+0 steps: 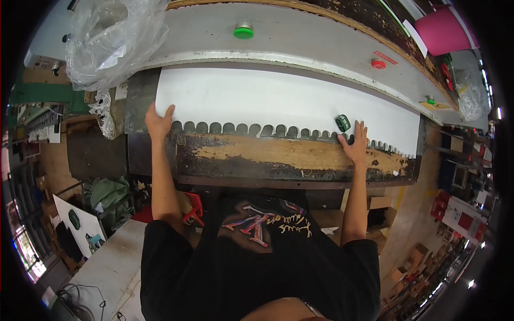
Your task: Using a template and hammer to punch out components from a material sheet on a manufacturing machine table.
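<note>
Black T-shirt (pixel 230 273), well back from the fingers (pixel 362 130); loose short sleeves (pixel 168 249), with bare forearms (pixel 163 182) from there to the fingers; chest print (pixel 258 231) in pink, red and blue; pale yellow script (pixel 292 226) just beside it.

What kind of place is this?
It looks like a factory or workshop: there's a long grey machine with a green button and a red button, and a big white sheet with a row of rounded cut-outs.

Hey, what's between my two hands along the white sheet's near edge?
The head view shows a row of rounded notches and, on the sheet near the right hand, a small dark green object.
</note>
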Motion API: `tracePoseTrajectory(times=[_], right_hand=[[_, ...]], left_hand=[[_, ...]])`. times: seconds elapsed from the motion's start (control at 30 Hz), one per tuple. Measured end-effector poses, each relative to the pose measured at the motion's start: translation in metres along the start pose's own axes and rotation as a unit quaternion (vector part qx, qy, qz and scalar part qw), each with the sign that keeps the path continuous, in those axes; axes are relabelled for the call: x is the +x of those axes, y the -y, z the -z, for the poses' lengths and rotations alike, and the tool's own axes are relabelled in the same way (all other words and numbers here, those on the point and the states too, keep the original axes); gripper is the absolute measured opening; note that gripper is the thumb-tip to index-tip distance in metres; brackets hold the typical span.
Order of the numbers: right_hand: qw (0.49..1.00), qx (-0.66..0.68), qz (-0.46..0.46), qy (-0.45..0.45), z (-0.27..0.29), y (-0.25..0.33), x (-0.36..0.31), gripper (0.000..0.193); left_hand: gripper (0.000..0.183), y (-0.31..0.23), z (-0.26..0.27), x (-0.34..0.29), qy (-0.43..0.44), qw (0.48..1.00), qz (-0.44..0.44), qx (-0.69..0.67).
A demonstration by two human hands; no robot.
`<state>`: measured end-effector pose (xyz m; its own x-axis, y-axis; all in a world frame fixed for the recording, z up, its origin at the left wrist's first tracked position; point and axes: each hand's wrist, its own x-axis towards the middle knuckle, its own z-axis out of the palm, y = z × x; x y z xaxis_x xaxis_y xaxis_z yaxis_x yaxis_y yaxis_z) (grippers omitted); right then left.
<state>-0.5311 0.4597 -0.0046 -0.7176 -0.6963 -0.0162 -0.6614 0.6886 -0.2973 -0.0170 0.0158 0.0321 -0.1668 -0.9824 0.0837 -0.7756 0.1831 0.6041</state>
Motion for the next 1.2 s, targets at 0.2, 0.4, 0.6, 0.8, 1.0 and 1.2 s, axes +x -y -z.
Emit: tracePoseTrajectory(times=[0.2,0.4,0.6,0.8,1.0,1.2], right_hand=[[1.000,0.003,0.001,-0.009,0.001,0.011,-0.014,0.093],[0.995,0.048,0.033,-0.078,0.016,-0.001,-0.025,0.056],[0.976,0.015,-0.171,-0.136,0.023,-0.048,-0.025,0.037],[0.926,0.207,-0.209,-0.236,0.013,-0.058,-0.023,0.028],[0.938,0.158,-0.155,-0.266,0.011,-0.073,-0.019,0.031],[0.802,0.168,-0.373,-0.436,0.012,-0.168,-0.006,0.058]], left_hand=[[0.067,-0.001,-0.010,-0.027,-0.085,0.981,-0.034,0.170],[0.046,-0.066,-0.045,-0.086,0.028,0.991,-0.131,-0.002],[0.036,-0.106,-0.096,-0.161,-0.008,0.988,-0.146,-0.056],[0.041,-0.105,-0.108,-0.172,-0.010,0.994,-0.005,-0.107],[0.040,-0.107,-0.101,-0.154,-0.052,0.996,0.074,0.013],[0.033,-0.103,-0.103,-0.155,-0.078,0.990,0.029,0.115]])
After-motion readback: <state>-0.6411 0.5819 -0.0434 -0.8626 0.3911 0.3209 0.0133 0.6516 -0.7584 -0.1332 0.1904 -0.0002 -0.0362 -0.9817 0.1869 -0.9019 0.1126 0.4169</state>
